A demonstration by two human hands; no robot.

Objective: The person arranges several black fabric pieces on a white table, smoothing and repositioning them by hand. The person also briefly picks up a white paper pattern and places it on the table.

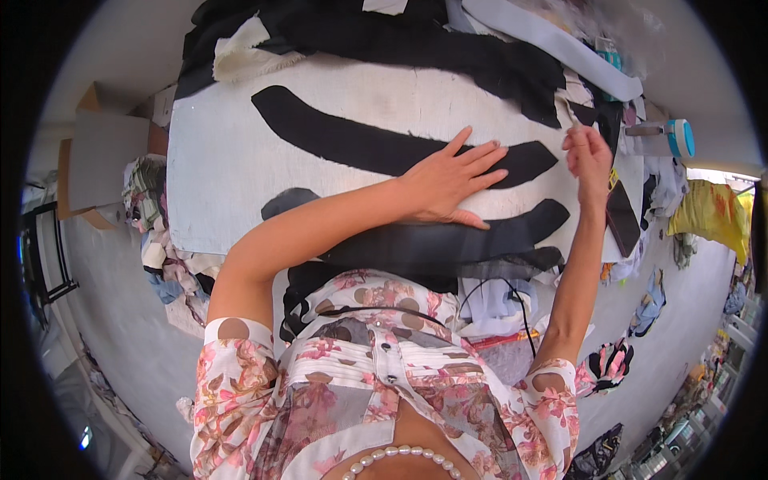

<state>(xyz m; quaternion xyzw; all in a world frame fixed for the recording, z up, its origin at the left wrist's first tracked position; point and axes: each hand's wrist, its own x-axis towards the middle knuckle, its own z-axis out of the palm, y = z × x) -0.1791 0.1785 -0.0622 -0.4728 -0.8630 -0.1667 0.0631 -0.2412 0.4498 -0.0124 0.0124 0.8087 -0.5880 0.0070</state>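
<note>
On the pale table lies a long curved black fabric piece (354, 135), pointed at its right end. My left hand (453, 177) rests flat with fingers spread, its fingertips on that piece's right part and its thumb beside a second, dark curved piece (420, 243) nearer my body. My right hand (587, 153) is raised at the table's right side, fingers curled and slightly blurred, at the lower end of a thin pale strip (570, 114). Whether the fingers grip the strip is unclear. A dark pointed piece (623, 219) lies right of my right forearm.
A large black cloth (384, 45) and a frayed cream scrap (246, 60) cover the table's far side. A light grey curved piece (552, 45) lies at the far right, near a blue-and-clear container (680, 138). Fabric heaps (174, 264) flank the table; an open cardboard box (108, 159) stands left.
</note>
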